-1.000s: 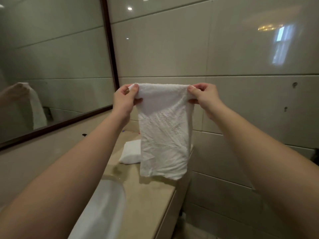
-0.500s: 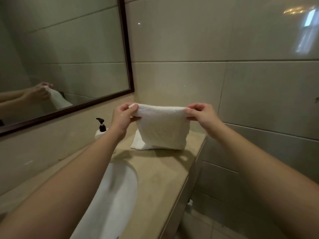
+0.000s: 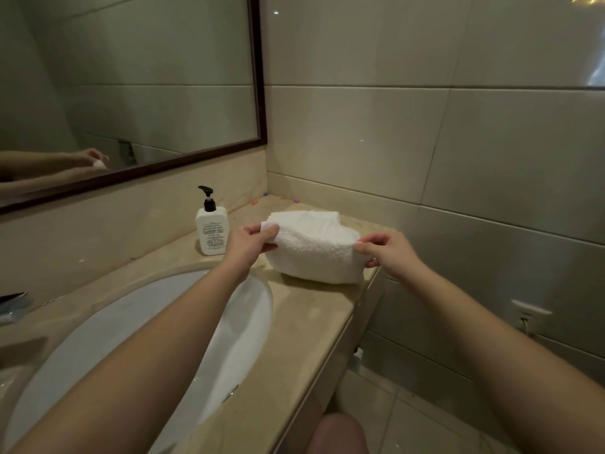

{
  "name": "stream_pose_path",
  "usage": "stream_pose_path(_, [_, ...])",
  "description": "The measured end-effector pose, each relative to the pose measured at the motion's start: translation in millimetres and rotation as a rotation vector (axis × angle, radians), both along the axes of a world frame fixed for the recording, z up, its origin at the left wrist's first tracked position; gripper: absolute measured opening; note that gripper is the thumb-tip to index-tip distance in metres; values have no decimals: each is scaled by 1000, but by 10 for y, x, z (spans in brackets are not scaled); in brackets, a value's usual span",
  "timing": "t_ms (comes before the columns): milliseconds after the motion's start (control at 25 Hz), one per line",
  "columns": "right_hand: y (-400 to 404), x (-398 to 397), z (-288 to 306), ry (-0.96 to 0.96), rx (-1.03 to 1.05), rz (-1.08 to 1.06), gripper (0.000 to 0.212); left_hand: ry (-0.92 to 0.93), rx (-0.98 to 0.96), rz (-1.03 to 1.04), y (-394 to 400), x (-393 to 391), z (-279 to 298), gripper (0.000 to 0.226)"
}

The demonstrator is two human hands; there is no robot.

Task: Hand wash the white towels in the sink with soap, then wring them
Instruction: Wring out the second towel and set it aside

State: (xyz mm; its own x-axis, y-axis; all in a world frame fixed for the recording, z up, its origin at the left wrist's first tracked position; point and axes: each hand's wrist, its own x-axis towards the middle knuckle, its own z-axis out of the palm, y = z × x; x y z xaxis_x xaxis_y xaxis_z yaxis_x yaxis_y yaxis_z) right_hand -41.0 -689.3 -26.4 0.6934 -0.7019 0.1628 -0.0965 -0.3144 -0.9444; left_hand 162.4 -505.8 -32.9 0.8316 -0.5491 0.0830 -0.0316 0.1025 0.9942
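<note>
A folded white towel (image 3: 316, 255) rests on the beige counter (image 3: 304, 326) at the right end, on top of another folded white towel (image 3: 304, 217) whose edges show behind it. My left hand (image 3: 250, 244) pinches the top towel's left corner. My right hand (image 3: 388, 250) pinches its right corner. The white oval sink (image 3: 248, 329) lies to the left, partly hidden by my left forearm. A white soap pump bottle (image 3: 211, 229) with a black pump stands upright behind the sink, just left of my left hand.
A dark-framed mirror (image 3: 131, 93) hangs above the counter's back wall. A tap (image 3: 14, 301) shows at the far left edge. Tiled walls close the corner behind the towels. The counter ends at the right, with floor and a wall socket (image 3: 528, 317) beyond.
Both hands have lowered the towel from chest height, folding it down onto the other towel on the counter. The view has tilted down, so the soap bottle and sink now show.
</note>
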Motion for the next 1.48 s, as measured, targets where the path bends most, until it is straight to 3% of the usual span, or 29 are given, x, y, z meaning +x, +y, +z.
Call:
stream_pose_path(160, [-115,127,-143,40,-47,-83,8,6,71,-22,-172,137,-154,25])
stream_pose_path(360, [-422,448,-231,143,-190,-234,14,-339,224,91,-637,344,-109,25])
stream_pose_path(560, [-875,794,-262,167,-150,-297,14,-410,312,121,-1201,749,-113,29])
stream_pose_path(1000, [-1364,1195,-613,238,-54,-358,16,-315,539,114,-1726,1130,-429,30])
stream_pose_path(1160, [-1361,1144,-709,238,25,-380,43,-311,616,128,-1623,1015,-435,34])
stream_pose_path(1320, [-1231,975,-681,377,122,-327,68,-319,739,145,-1380,890,-448,58])
stream_pose_path(1480, [-999,899,-546,382,320,-206,81,-58,810,-62,-1197,691,-421,75])
